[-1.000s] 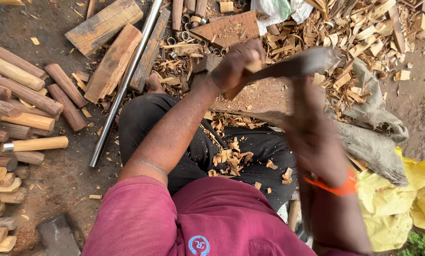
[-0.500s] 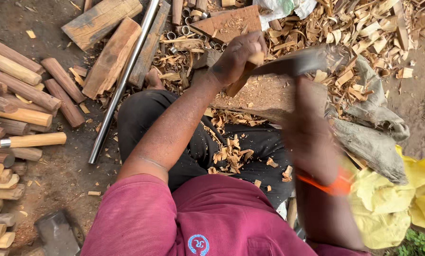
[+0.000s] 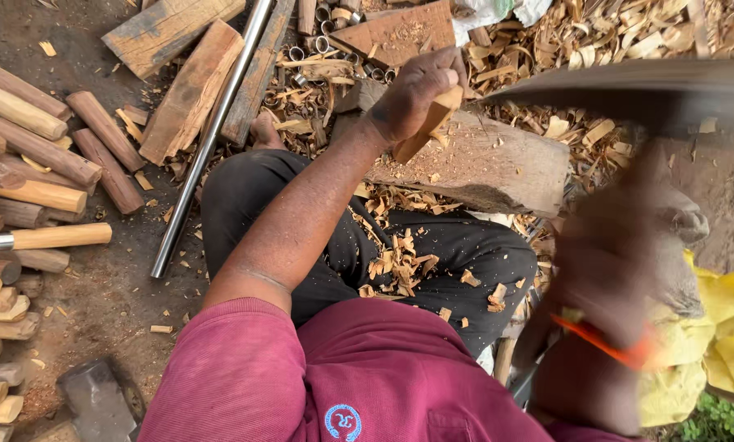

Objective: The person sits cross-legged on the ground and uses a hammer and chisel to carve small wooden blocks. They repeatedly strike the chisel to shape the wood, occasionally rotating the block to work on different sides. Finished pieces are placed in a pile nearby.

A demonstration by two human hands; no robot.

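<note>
The left hand (image 3: 412, 90) grips a pale wood piece (image 3: 426, 124) upright on the chopping block (image 3: 498, 164), near its far edge. Above the block's right end, the blurred right hand (image 3: 621, 254) clasps a raised blade (image 3: 629, 86), well apart from the wood.

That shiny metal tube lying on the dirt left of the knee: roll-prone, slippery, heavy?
The metal tube is round, smooth and polished, so it would probably roll if nudged sideways and feel slick. It looks straight and stiff. If hollow, likely lighter than it appears; its ends don't show that clearly.
</note>
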